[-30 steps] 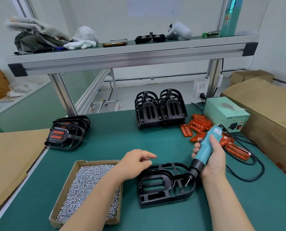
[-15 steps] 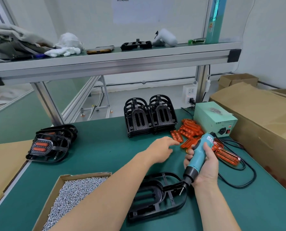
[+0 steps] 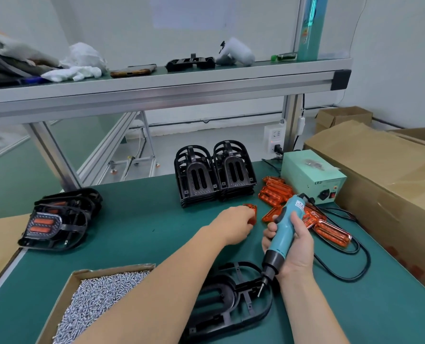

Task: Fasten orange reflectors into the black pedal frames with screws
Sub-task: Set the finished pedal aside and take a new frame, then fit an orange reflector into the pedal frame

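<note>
While the left forearm (image 3: 181, 269) hides part of the black pedal frame (image 3: 233, 306) at bottom centre, right of a screw box (image 3: 65, 291), the left hand (image 3: 233, 225) curls its fingers round a glossy orange reflector (image 3: 252, 212) mid-frame. The right hand (image 3: 298, 247) wraps its fingers round a teal screwdriver (image 3: 284, 234).

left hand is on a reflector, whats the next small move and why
Probably lift that reflector with the left hand and carry it to the near frame. The hand seems to grip it already, the frame's slots look empty, and the right hand holds the screwdriver with its tip over the frame.
</note>
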`<action>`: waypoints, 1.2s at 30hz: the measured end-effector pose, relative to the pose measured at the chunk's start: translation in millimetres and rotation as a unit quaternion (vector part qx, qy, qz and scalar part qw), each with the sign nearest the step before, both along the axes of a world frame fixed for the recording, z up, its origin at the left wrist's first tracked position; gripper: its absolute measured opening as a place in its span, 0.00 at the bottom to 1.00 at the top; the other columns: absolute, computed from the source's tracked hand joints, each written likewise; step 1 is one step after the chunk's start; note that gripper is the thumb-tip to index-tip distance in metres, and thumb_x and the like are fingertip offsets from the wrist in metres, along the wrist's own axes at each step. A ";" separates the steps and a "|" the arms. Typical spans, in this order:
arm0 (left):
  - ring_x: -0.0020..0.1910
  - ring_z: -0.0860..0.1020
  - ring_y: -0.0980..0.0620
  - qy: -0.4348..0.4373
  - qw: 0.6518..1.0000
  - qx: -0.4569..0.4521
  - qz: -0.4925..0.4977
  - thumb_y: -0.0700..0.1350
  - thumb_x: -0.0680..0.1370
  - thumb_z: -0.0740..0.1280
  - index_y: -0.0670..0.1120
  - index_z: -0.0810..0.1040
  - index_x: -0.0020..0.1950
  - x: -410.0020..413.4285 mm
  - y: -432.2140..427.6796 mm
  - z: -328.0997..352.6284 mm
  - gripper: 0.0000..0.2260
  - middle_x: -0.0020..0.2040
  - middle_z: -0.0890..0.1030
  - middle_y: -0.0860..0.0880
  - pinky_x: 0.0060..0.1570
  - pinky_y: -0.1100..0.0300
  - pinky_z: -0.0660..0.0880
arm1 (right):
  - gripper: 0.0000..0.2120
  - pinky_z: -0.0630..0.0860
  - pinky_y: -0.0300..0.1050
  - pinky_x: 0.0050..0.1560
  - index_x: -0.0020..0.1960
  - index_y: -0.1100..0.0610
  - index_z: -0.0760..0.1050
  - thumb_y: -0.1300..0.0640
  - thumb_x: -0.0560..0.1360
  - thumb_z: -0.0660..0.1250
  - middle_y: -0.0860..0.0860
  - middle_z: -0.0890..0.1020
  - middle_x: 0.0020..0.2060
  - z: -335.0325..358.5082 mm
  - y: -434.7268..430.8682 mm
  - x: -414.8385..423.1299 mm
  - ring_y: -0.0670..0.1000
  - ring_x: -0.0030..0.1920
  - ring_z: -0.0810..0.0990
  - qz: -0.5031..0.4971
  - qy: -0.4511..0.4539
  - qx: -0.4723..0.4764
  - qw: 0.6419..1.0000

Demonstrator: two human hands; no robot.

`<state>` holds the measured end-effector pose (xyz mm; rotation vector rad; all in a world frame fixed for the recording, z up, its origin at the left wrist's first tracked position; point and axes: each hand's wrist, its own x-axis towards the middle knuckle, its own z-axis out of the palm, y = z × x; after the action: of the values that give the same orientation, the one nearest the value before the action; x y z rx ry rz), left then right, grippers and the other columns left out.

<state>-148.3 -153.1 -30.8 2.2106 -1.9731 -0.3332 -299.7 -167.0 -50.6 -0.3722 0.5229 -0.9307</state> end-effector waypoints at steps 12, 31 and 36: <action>0.48 0.75 0.49 0.126 0.971 -0.093 0.179 0.38 0.74 0.68 0.48 0.73 0.53 11.6 73.4 -15.3 0.10 0.50 0.77 0.50 0.48 0.58 0.71 | 0.15 0.68 0.36 0.24 0.45 0.57 0.73 0.46 0.80 0.62 0.52 0.75 0.32 2.9 4.9 -0.4 0.47 0.27 0.71 0.003 0.006 -0.006 1.000; 0.45 0.85 0.51 0.445 0.860 -0.121 0.220 0.33 0.74 0.72 0.48 0.80 0.61 -2.4 177.7 25.0 0.18 0.49 0.86 0.45 0.59 0.56 0.78 | 0.15 0.69 0.35 0.26 0.46 0.57 0.73 0.45 0.79 0.64 0.51 0.75 0.35 -1.5 4.7 -2.8 0.46 0.30 0.71 0.017 -0.014 0.005 1.000; 0.47 0.84 0.48 0.445 0.858 -0.109 0.230 0.33 0.73 0.71 0.51 0.81 0.60 -3.1 192.3 22.3 0.19 0.48 0.86 0.43 0.62 0.54 0.76 | 0.15 0.69 0.36 0.26 0.47 0.57 0.73 0.45 0.79 0.64 0.51 0.75 0.35 -2.2 6.4 -2.5 0.47 0.30 0.71 0.018 -0.016 0.003 1.000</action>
<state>-151.4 39.2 -8.6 1.7855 -0.9140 -0.8201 -302.2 -160.6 -52.8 -0.3610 0.4883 -0.8982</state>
